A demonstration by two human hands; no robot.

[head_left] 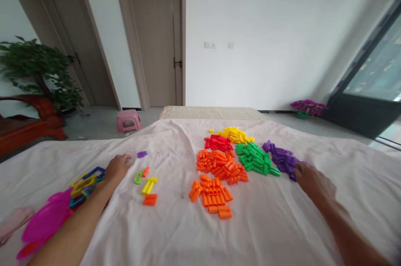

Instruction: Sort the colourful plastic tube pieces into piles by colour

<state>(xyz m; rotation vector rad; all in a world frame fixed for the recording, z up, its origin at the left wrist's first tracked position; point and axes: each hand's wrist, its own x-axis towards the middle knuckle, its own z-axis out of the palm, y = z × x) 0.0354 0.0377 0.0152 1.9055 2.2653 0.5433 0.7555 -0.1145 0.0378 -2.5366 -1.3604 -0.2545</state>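
Note:
My left hand [118, 168] is over the cloth at the left, beside a purple piece [142, 154]; its fingers are curled, and whether they hold anything is not clear. At the right, my right hand [308, 179] touches the near end of the purple pile [282, 158], its fingers bent at the pieces. Left of that pile lie green pieces [255, 157], with yellow ones [234, 135] behind. Red pieces [218, 143] and orange pieces [219, 163] are heaped in the middle. Small yellow [149, 186] and orange pieces [150, 199] and a green ring [138, 178] lie nearer my left hand.
A white cloth [169, 232] covers the surface. Beside my left forearm are a magenta plastic item [46, 218] and coloured frames [84, 185]. Beyond stand a pink stool [129, 120], a wooden armchair [34, 122], a plant [37, 65] and purple flowers [308, 107].

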